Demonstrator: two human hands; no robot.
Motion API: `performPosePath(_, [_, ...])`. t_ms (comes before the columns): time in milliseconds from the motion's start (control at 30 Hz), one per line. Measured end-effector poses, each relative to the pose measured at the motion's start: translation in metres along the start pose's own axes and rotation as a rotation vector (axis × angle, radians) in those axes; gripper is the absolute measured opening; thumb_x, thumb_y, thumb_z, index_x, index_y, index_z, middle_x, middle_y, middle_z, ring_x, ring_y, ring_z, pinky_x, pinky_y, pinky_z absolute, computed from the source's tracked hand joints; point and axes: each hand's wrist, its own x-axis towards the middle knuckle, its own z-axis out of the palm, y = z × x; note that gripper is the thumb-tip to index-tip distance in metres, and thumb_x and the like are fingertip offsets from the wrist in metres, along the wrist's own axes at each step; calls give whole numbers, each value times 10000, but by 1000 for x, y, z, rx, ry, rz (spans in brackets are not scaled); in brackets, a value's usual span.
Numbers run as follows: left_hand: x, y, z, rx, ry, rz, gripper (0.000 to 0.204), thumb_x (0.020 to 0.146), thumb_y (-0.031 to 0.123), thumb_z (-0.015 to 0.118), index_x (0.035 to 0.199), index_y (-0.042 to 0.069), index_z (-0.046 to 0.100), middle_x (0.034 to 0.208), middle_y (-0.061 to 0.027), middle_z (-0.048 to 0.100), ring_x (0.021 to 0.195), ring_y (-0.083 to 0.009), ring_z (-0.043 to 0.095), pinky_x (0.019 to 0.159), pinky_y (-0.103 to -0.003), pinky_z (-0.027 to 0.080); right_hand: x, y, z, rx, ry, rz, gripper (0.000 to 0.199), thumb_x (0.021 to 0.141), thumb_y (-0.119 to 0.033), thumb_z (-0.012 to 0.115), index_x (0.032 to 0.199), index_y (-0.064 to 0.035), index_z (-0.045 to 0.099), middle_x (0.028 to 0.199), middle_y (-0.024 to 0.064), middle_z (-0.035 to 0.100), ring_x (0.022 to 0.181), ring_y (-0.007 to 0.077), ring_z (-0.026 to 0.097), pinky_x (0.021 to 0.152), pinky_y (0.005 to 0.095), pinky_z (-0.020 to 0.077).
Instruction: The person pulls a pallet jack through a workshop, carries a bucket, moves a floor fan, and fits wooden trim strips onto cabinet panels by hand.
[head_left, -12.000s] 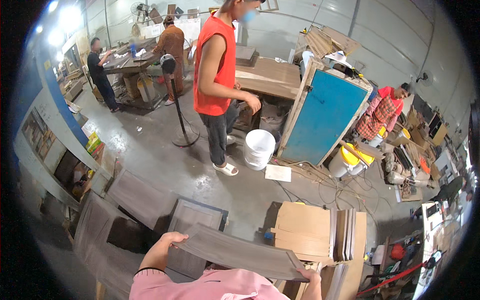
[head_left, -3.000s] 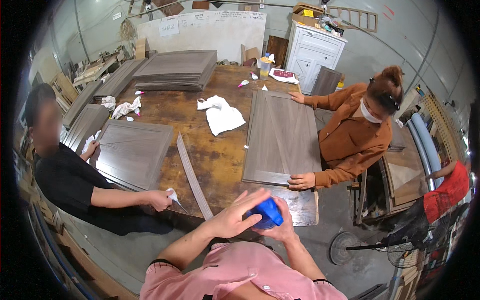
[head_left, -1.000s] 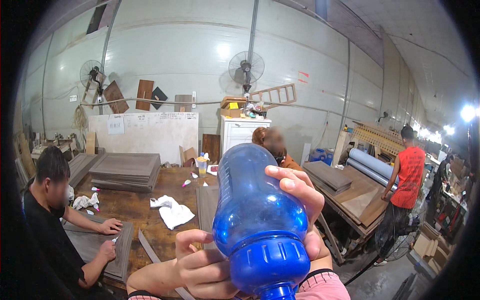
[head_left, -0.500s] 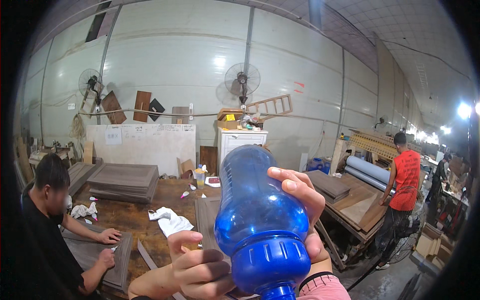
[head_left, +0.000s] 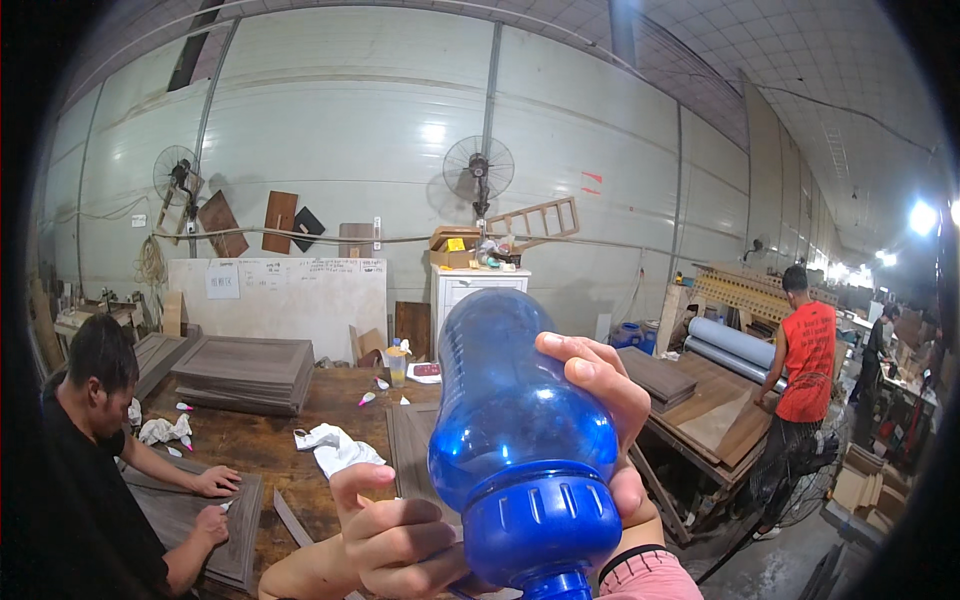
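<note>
A translucent blue water bottle (head_left: 520, 400) fills the middle of the view, tilted cap-down toward me, with its ribbed blue cap (head_left: 540, 525) and the spout at the lower edge. My right hand (head_left: 605, 400) grips it from the right side, fingers wrapped round the body. Beside the cap on the left is my left hand (head_left: 400, 535), its fingers curled in and the index finger partly raised. Whatever lies in those curled fingers is hidden, and I cannot tell whether they touch the cap. The pink sleeve (head_left: 650, 575) is on my right arm.
A brown wooden table (head_left: 285, 450) bears stacked grey-brown panels (head_left: 245, 370), a white cloth (head_left: 340, 448) and a small bottle (head_left: 397, 363). At left a person in black (head_left: 90, 470) works on a panel. Another in a red top (head_left: 805, 350) stands at a right-hand bench (head_left: 715, 405).
The background has shifted slightly left and, on the table side, a little downward. Both hands and the bottle keep almost the same place in view.
</note>
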Motion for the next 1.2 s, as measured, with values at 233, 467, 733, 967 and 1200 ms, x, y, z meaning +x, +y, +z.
performPosePath(233, [2,-3,1,5,-46,34,204,643,134,717,806,177,601,846,39,610,817,-172,568,901,-515,386,-1,2,0,-18,67,-27,892,712,-841,397,1253,-132,412,1284,200,447,1238,264,411,1023,440,441])
performPosePath(467, [1,-1,-2,1,-44,19,188,657,128,712,804,171,603,849,38,608,803,-164,569,907,-525,383,3,-6,4,-2,60,1,863,729,-831,391,1248,-141,408,1289,184,450,1250,251,395,1037,431,431])
performPosePath(733, [2,1,-2,4,-47,15,170,667,124,715,798,177,620,845,49,598,805,-151,565,921,-537,377,3,-15,3,-9,75,71,857,725,-835,402,1244,-152,410,1298,181,438,1244,254,407,1029,436,440])
performPosePath(967, [2,1,-3,-5,-32,4,149,691,141,709,812,169,628,837,49,584,796,-146,559,908,-532,383,7,-14,2,-15,57,39,852,721,-831,414,1238,-155,412,1289,176,442,1230,254,426,1024,433,447])
performPosePath(1200, [1,1,-1,8,-44,2,129,693,153,708,786,158,618,817,44,570,771,-147,555,900,-535,392,7,-15,4,-35,80,48,842,710,-838,393,1209,-161,420,1279,162,452,1238,230,416,1034,426,442])
